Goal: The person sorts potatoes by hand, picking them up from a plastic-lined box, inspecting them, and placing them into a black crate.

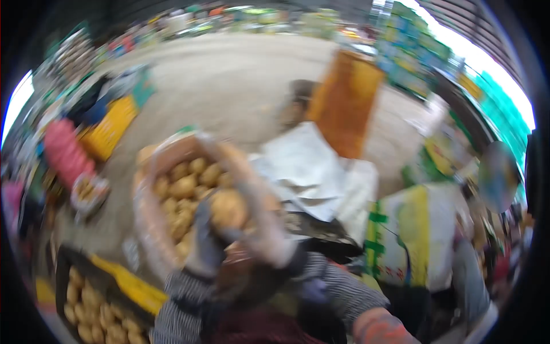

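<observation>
A large potato (228, 210) sits between my two gloved hands, above a plastic-lined box (150, 232) filled with potatoes (182, 198). My left hand (205, 243), in a grey glove, grips the potato from its left and lower side. On its right side my right hand (268, 229) closes in against it, the light glove smeared by motion. Striped sleeves cover both forearms. The hands hide the lower right part of the box.
A dark crate (66, 269) of potatoes stands at lower left. White sacks (306, 166) lie right of the box, beside an upright orange-brown board (346, 103). A printed sack (415, 235) stands at right; a pink net bag (66, 152) lies at left.
</observation>
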The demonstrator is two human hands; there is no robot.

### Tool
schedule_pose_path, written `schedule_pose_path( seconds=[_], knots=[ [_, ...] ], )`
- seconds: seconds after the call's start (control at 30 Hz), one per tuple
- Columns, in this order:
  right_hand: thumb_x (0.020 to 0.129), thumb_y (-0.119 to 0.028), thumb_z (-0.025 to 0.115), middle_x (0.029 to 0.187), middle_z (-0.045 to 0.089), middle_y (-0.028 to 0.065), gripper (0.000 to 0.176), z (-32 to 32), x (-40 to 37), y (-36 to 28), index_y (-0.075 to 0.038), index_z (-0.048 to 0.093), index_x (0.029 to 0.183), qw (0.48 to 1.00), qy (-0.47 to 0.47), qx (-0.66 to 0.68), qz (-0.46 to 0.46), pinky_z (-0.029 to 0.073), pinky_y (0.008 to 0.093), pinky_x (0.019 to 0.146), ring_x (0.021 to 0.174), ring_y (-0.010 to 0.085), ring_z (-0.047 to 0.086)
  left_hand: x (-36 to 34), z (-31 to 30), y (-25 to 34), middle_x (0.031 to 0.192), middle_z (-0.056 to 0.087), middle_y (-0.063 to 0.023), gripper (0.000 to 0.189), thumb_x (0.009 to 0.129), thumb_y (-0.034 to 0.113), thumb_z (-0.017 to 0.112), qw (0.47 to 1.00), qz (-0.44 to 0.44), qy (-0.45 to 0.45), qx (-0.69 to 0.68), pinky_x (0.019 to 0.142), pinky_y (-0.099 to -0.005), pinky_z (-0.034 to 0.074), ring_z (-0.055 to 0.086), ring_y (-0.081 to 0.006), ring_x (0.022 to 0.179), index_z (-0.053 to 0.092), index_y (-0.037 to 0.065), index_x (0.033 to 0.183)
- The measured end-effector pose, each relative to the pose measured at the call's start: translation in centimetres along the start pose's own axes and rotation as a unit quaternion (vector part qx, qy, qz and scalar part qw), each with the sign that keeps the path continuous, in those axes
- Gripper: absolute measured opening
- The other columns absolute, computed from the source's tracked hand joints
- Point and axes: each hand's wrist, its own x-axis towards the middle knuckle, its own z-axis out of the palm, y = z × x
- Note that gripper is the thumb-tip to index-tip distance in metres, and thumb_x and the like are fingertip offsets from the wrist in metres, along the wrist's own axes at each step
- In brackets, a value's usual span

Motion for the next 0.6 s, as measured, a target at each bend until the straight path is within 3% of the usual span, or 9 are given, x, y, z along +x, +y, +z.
schedule_pose_path(
  seconds=[0.07, 0.13, 0.23, 0.3, 0.37, 0.43, 0.5, 0.57, 0.6],
  knots=[
    [0.087, -0.038, 0.073, 0.138, 0.052, 0.0213, 0.070, -0.1, -1.2, -0.6, -0.003, 0.046, 0.141, 0.997, -0.064, 0.042, 0.029, 0.041, 0.0434, 0.107, 0.124, 0.0376, 0.054, -3.5, 0.8, -1.5, 0.142, 0.046, -0.0139, 0.061, 0.104, 0.051, 0.035, 0.997, 0.020, -0.041, -0.056, 0.110, -0.0399, 0.041, 0.047, -0.0278, 0.132, 0.039, 0.006, 0.146],
    [0.088, -0.037, 0.071, 0.133, 0.057, 0.0201, 0.064, 0.5, -0.8, 0.4, -0.006, 0.049, 0.139, 0.963, -0.200, 0.042, 0.176, 0.044, 0.0418, 0.104, 0.124, 0.0369, 0.054, -5.3, 2.6, 0.0, 0.143, 0.047, -0.0107, 0.065, 0.102, 0.057, 0.039, 0.968, -0.137, -0.009, -0.210, 0.108, -0.0381, 0.043, 0.050, -0.0256, 0.128, 0.040, 0.010, 0.146],
    [0.091, -0.024, 0.062, 0.121, 0.064, 0.0183, 0.047, 2.3, -2.3, 5.2, -0.010, 0.055, 0.135, 0.995, -0.095, 0.026, 0.028, 0.051, 0.0398, 0.093, 0.111, 0.0343, 0.063, -6.1, -1.8, -4.4, 0.152, 0.037, -0.0109, 0.059, 0.105, 0.045, 0.037, 0.989, 0.056, 0.015, 0.138, 0.114, -0.0413, 0.036, 0.041, -0.0265, 0.136, 0.030, 0.011, 0.152],
    [0.086, -0.028, 0.067, 0.123, 0.062, 0.0194, 0.056, 3.2, -1.9, 4.2, -0.010, 0.052, 0.137, 0.996, -0.031, 0.076, 0.034, 0.049, 0.0410, 0.095, 0.111, 0.0354, 0.062, -5.8, -2.1, -4.6, 0.156, 0.030, -0.0118, 0.058, 0.104, 0.037, 0.041, 0.969, 0.129, 0.019, 0.210, 0.115, -0.0431, 0.034, 0.038, -0.0286, 0.138, 0.025, 0.011, 0.154],
    [0.081, -0.035, 0.071, 0.128, 0.058, 0.0212, 0.068, 3.2, -2.5, 2.3, -0.009, 0.048, 0.140, 0.998, -0.054, -0.031, -0.027, 0.047, 0.0428, 0.097, 0.113, 0.0373, 0.060, -5.1, -3.7, -4.5, 0.158, 0.026, -0.0126, 0.059, 0.104, 0.030, 0.045, 0.994, 0.067, 0.051, -0.063, 0.115, -0.0442, 0.035, 0.038, -0.0305, 0.138, 0.022, 0.011, 0.154],
    [0.074, -0.047, 0.075, 0.138, 0.050, 0.0243, 0.090, 3.3, -1.6, 1.7, -0.005, 0.040, 0.145, 0.986, -0.140, -0.076, -0.051, 0.043, 0.0457, 0.102, 0.119, 0.0413, 0.055, -5.0, -5.1, -4.9, 0.157, 0.028, -0.0156, 0.064, 0.100, 0.028, 0.051, 0.998, 0.041, 0.027, 0.041, 0.115, -0.0448, 0.034, 0.037, -0.0317, 0.139, 0.022, 0.008, 0.154],
    [0.078, -0.046, 0.072, 0.132, 0.055, 0.0258, 0.084, 2.7, -1.8, 1.7, -0.001, 0.043, 0.143, 0.985, -0.156, -0.063, -0.026, 0.044, 0.0442, 0.102, 0.117, 0.0409, 0.057, -6.0, -5.9, -4.8, 0.145, 0.042, -0.0143, 0.057, 0.102, 0.033, 0.047, 0.970, 0.092, 0.005, 0.223, 0.110, -0.0424, 0.040, 0.046, -0.0290, 0.129, 0.031, 0.005, 0.149],
    [0.089, -0.043, 0.062, 0.128, 0.059, 0.0259, 0.070, 1.8, -1.3, 0.7, 0.001, 0.046, 0.141, 0.978, -0.191, -0.080, 0.036, 0.044, 0.0441, 0.104, 0.119, 0.0384, 0.058, -5.7, -1.6, -2.7, 0.136, 0.052, -0.0095, 0.050, 0.104, 0.039, 0.044, 0.998, 0.010, 0.013, -0.062, 0.107, -0.0392, 0.043, 0.053, -0.0237, 0.122, 0.043, 0.007, 0.142],
    [0.093, -0.033, 0.058, 0.123, 0.061, 0.0226, 0.056, 2.8, -1.6, 1.5, 0.002, 0.050, 0.136, 0.972, -0.170, 0.092, 0.131, 0.048, 0.0423, 0.100, 0.116, 0.0335, 0.060, -5.6, 0.7, -1.5, 0.131, 0.058, -0.0071, 0.048, 0.105, 0.042, 0.042, 0.979, -0.025, 0.034, -0.199, 0.106, -0.0376, 0.045, 0.057, -0.0211, 0.119, 0.049, 0.007, 0.138]
  ],
)
